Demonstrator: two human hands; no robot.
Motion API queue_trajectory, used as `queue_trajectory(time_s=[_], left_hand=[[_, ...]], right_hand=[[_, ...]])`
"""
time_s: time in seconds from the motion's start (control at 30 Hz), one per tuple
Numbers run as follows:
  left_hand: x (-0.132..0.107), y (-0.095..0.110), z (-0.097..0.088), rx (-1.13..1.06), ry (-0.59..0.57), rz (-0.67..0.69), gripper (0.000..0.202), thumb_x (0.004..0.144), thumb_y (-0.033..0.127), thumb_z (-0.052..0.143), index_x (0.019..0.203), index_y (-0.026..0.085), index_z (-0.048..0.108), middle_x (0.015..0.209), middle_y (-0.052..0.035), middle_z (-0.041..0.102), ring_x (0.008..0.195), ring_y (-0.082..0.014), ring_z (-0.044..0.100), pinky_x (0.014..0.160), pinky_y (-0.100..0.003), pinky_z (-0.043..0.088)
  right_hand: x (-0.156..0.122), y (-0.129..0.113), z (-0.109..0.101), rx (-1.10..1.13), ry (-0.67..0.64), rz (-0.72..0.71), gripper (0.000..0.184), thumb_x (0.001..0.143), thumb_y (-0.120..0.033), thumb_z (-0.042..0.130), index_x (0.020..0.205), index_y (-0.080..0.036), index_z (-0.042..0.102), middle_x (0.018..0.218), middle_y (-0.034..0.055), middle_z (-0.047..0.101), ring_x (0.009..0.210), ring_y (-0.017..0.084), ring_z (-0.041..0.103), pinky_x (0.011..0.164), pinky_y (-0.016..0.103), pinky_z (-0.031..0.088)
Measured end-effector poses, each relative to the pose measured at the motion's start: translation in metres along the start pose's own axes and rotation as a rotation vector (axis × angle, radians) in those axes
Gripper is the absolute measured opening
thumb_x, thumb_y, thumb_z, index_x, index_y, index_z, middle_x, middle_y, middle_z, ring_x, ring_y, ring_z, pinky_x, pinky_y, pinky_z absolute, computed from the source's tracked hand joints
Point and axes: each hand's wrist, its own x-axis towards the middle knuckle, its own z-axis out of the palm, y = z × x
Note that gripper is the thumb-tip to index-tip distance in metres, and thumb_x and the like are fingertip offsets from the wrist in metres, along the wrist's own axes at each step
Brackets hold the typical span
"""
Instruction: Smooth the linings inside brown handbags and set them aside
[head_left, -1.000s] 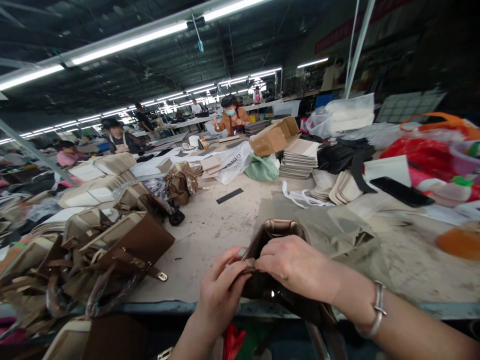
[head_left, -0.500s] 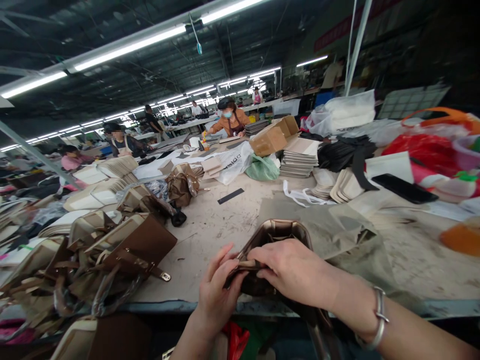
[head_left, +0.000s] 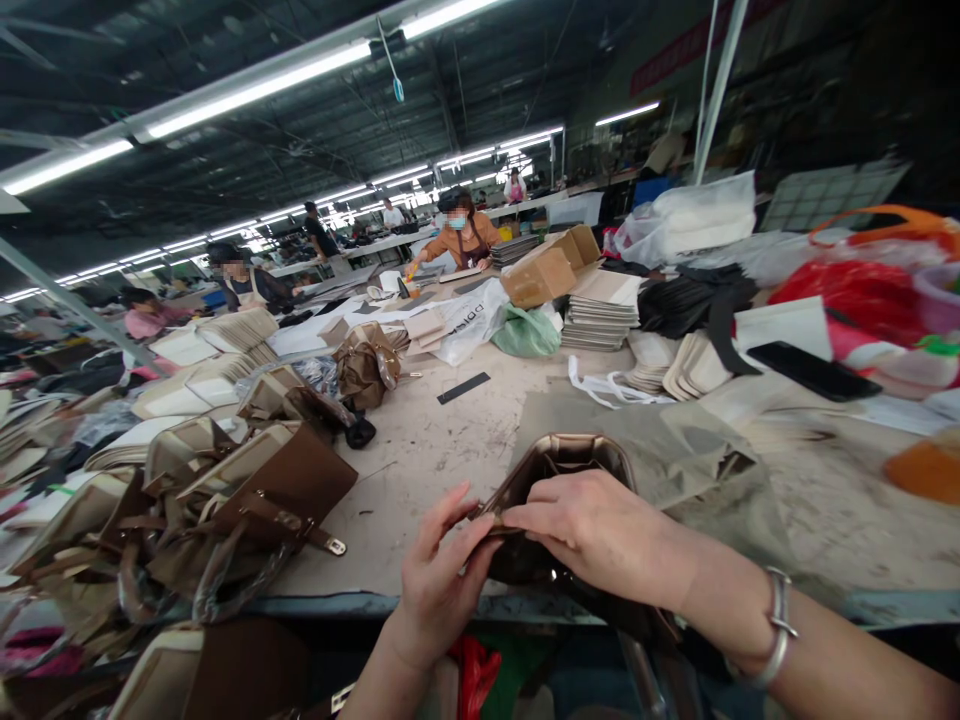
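A dark brown handbag (head_left: 564, 462) with a shiny bronze rim stands open at the near edge of the worktable (head_left: 435, 450). My left hand (head_left: 439, 585) pinches its near left edge between thumb and fingers. Closed on the same edge from the right is my right hand (head_left: 600, 530), which covers most of the bag's opening. A silver bracelet (head_left: 772, 625) circles my right wrist. The lower part of the bag hangs below the table edge and is hidden.
A heap of brown and beige handbags (head_left: 195, 510) fills the left of the table. Stacked flat panels (head_left: 600, 310), a cardboard box (head_left: 540, 275), plastic bags and a black phone (head_left: 814, 368) lie to the right and behind. Other people work at far tables.
Both hands keep working the bag's near edge; my left fingers have shifted slightly along it. The view has drifted a little.
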Motion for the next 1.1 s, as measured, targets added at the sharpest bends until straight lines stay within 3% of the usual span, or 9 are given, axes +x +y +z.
queue_trajectory(time_s=[0.27,0.5,0.7,1.1], left_hand=[[0.006,0.001,-0.001,0.015,-0.005,0.029,0.041,0.074,0.0,0.065,0.111,0.016,0.059,0.131,-0.0138,0.045,0.105,-0.0222,0.059,0.089,-0.036,0.055],[0.008,0.001,-0.002,-0.056,0.002,0.036,0.04,0.073,0.0,0.066,0.108,0.014,0.053,0.129,-0.0148,0.048,0.103,-0.0204,0.061,0.088,-0.033,0.056],[0.008,0.002,0.002,-0.058,0.024,0.024,0.041,0.071,0.001,0.067,0.107,0.014,0.051,0.122,-0.0154,0.053,0.11,-0.0234,0.057,0.089,-0.037,0.055],[-0.002,-0.003,0.002,-0.051,-0.054,0.074,0.042,0.074,-0.003,0.063,0.108,0.021,0.064,0.134,-0.0113,0.043,0.111,-0.0237,0.056,0.087,-0.04,0.056]], right_hand=[[0.0,0.0,0.001,0.059,0.004,0.009,0.023,0.09,-0.018,0.044,0.101,-0.027,0.062,0.085,0.0004,0.063,0.077,0.014,0.057,0.066,0.025,0.036],[0.007,-0.003,0.003,0.234,0.069,0.237,0.009,0.084,-0.029,0.053,0.091,-0.024,0.057,0.081,-0.0004,0.064,0.075,0.016,0.058,0.065,0.025,0.035],[0.02,-0.01,0.01,0.248,0.099,0.336,0.01,0.079,-0.016,0.05,0.084,-0.023,0.055,0.073,-0.0007,0.063,0.069,0.015,0.056,0.06,0.024,0.031],[0.014,0.001,0.023,0.502,0.149,0.314,0.017,0.075,-0.014,0.054,0.089,-0.024,0.058,0.069,-0.0047,0.064,0.062,0.01,0.055,0.055,0.02,0.033]])
